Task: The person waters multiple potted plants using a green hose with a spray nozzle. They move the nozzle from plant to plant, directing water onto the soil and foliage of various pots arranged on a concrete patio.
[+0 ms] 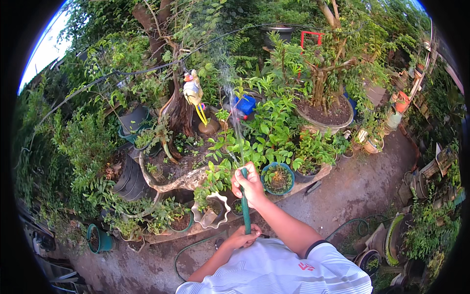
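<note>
My right hand [251,186] grips a green garden hose [245,213] close to its outlet, the thumb near the mouth. Water [235,114] sprays from that end, away from me and over the plants. Lower down, against my shirt, my left hand [242,237] is closed around the same hose. Just right of my right hand stands a teal round pot [278,192] with a small plant in it. A white wavy-rimmed pot [224,217] sits to the left of the hose. Leafy green shrubs [262,136] rise in front of the outlet.
A bird figurine [192,92] with yellow legs stands by a tree trunk [180,106]. A large bonsai pot [326,126] is at the right. A dark cable [154,68] crosses above the plants. Hose loops [352,221] lie on the concrete path [367,180]; more pots line its right side.
</note>
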Action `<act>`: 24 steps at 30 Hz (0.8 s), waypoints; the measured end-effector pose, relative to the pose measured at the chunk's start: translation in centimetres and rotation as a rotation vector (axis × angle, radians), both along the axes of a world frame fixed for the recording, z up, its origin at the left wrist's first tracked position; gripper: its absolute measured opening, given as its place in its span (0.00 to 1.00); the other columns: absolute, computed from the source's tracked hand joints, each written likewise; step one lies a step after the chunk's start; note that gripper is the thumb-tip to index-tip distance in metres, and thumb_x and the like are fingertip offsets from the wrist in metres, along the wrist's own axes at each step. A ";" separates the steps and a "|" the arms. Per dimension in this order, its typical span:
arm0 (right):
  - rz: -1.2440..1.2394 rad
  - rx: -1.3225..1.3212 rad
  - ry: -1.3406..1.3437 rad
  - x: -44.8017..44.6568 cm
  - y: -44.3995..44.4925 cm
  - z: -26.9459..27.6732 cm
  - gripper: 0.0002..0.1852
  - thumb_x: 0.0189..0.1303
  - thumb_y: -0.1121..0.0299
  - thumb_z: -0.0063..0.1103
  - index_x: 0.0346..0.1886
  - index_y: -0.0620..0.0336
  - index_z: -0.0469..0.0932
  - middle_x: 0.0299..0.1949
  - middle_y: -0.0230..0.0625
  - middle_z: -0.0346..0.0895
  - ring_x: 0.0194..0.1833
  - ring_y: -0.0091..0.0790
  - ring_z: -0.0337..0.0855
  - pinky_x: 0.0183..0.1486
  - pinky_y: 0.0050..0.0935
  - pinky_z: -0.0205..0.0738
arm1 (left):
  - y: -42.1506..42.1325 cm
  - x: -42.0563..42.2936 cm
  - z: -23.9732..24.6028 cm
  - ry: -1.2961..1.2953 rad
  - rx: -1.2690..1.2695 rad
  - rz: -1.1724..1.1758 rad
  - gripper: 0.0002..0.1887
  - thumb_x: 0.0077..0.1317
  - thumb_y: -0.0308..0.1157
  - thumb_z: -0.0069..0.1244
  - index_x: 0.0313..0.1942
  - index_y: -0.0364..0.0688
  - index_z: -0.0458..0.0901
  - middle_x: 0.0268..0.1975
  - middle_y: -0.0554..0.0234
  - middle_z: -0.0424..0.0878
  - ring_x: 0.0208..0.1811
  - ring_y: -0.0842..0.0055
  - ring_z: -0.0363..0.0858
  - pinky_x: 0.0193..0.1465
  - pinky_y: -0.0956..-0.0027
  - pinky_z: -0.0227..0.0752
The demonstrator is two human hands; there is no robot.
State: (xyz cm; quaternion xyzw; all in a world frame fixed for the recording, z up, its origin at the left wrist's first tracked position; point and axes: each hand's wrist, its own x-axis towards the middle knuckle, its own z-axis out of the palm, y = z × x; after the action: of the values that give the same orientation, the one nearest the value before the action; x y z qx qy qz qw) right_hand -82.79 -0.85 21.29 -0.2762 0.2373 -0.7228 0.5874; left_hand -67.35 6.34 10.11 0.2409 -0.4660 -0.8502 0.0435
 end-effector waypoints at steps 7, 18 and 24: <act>0.080 -0.010 0.031 0.9 0.8 0.6 0.08 0.75 0.69 0.52 0.43 0.52 0.61 0.25 0.34 0.68 0.12 0.18 0.61 0.12 0.22 0.55 | -0.2 0.0 -0.5 0.041 -0.019 -0.025 0.13 0.72 0.39 0.55 0.45 0.39 0.76 0.22 0.77 0.67 0.16 0.90 0.61 0.17 0.80 0.49; -0.078 0.032 0.098 0.5 0.0 0.2 0.07 0.76 0.70 0.49 0.42 0.52 0.60 0.24 0.34 0.66 0.12 0.19 0.60 0.12 0.21 0.55 | -0.7 0.5 -0.4 0.013 0.008 0.006 0.12 0.71 0.38 0.56 0.45 0.40 0.76 0.20 0.78 0.66 0.15 0.90 0.60 0.17 0.80 0.49; 0.016 -0.017 0.142 2.1 -0.1 -0.1 0.09 0.74 0.69 0.53 0.43 0.52 0.61 0.24 0.35 0.67 0.12 0.20 0.61 0.12 0.21 0.56 | -0.7 0.5 -0.3 0.022 0.031 -0.004 0.11 0.71 0.37 0.55 0.45 0.41 0.76 0.19 0.78 0.64 0.15 0.91 0.59 0.17 0.80 0.48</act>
State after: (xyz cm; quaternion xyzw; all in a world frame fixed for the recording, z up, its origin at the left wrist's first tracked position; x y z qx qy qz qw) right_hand -80.67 -0.98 21.18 -0.3338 0.2701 -0.6985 0.5724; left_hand -66.87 5.62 9.84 0.2313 -0.4527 -0.8601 0.0430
